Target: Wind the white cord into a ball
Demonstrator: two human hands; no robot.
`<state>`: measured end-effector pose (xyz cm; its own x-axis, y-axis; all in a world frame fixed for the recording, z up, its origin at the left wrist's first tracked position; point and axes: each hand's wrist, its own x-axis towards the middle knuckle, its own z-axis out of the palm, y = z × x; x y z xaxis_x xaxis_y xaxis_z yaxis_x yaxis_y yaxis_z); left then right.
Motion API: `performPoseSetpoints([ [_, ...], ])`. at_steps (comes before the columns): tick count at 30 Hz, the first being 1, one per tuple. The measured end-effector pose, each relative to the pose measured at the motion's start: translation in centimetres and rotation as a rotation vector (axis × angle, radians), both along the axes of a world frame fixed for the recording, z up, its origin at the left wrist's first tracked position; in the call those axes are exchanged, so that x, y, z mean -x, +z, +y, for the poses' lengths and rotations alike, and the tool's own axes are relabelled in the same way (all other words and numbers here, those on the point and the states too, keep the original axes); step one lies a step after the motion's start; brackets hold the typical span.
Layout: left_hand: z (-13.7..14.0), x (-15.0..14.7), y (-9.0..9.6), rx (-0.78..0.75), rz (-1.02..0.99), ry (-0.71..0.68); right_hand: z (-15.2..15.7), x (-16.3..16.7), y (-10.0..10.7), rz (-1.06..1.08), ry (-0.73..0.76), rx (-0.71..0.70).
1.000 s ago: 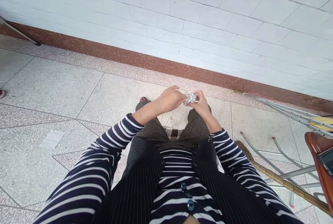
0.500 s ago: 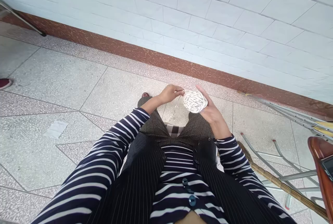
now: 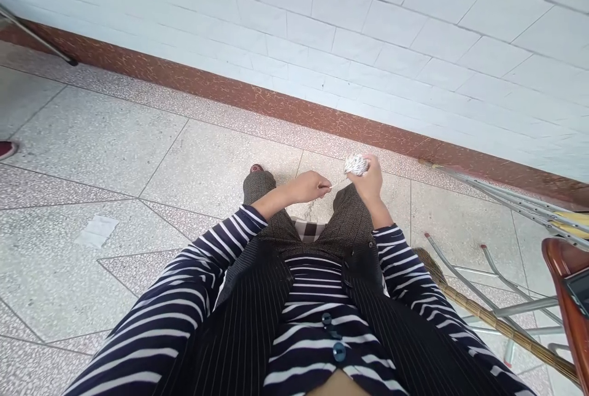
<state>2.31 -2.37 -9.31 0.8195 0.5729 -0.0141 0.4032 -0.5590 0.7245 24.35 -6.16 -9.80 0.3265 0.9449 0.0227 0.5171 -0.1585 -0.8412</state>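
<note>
A ball of white yarn with dark flecks (image 3: 356, 165) rests in my right hand (image 3: 370, 182), whose thumb and fingers close round its right side and underside. My left hand (image 3: 311, 187) is lower and to the left, pinching a thin strand of the yarn (image 3: 339, 182) between thumb and fingers. That strand runs slanting up from the pinch to the ball. A loose bit of thread seems to hang under my left hand, too fine to follow. Both hands are held in front of my knees, above the floor.
A white tiled wall (image 3: 294, 34) with a red-brown skirting (image 3: 221, 81) stands ahead. To the right are a metal-legged stool (image 3: 464, 273), a straw broom (image 3: 501, 328) and a brown wooden seat (image 3: 556, 267). A paper scrap (image 3: 97, 231) lies on the left floor.
My right hand has turned and its fingers have folded over the ball, which shows less now. My left hand has moved down and slightly right with the strand.
</note>
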Motion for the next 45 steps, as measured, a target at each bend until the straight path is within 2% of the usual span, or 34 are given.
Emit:
performPoseSetpoints([
  [2,0.9,-0.3,1.1,-0.188,0.015,-0.016,-0.9,1.0,-1.1,-0.001,0.053,0.155],
  [5,2.4,-0.1,2.1,-0.384,0.017,-0.025,-2.5,2.4,-1.5,0.428,0.244,0.398],
  [7,3.1,0.2,2.1,-0.407,-0.006,-0.03,-3.3,2.8,-1.2,0.733,0.322,0.459],
  [8,3.3,0.4,1.8,-0.379,-0.027,-0.015,-3.7,2.8,-0.9,0.837,0.348,0.455],
  [10,3.3,0.6,1.0,-0.232,-0.089,0.06,-4.2,2.5,-0.2,0.96,0.374,0.4],
  [14,2.4,0.8,-1.3,0.186,-0.262,0.207,-4.5,1.8,0.9,1.071,0.384,0.302],
  [17,1.8,0.6,-3.2,0.347,-0.349,0.225,-4.5,1.5,1.2,1.111,0.38,0.259],
  [23,0.9,-1.0,-6.1,0.43,-0.271,0.278,-4.8,1.4,2.1,1.19,0.304,0.211],
  [27,0.2,-1.7,-6.6,0.51,-0.269,0.238,-5.0,1.2,3.3,1.199,0.262,0.21],
  [30,-0.2,-0.9,-6.5,0.543,-0.23,0.241,-5.0,0.4,4.1,1.184,0.196,0.18],
  [33,0.1,0.7,-6.3,0.515,-0.225,0.321,-5.0,-0.8,4.5,1.167,0.136,0.149],
  [37,2.0,2.6,-6.1,0.435,-0.287,0.421,-5.0,-2.0,4.4,1.168,0.117,0.145],
  [42,3.7,1.7,-6.3,0.635,-0.547,0.701,-4.9,-0.7,4.6,1.196,0.224,0.176],
  [45,2.0,-0.5,-6.5,0.76,-0.532,0.718,-4.2,1.2,5.7,1.192,0.317,0.194],
])
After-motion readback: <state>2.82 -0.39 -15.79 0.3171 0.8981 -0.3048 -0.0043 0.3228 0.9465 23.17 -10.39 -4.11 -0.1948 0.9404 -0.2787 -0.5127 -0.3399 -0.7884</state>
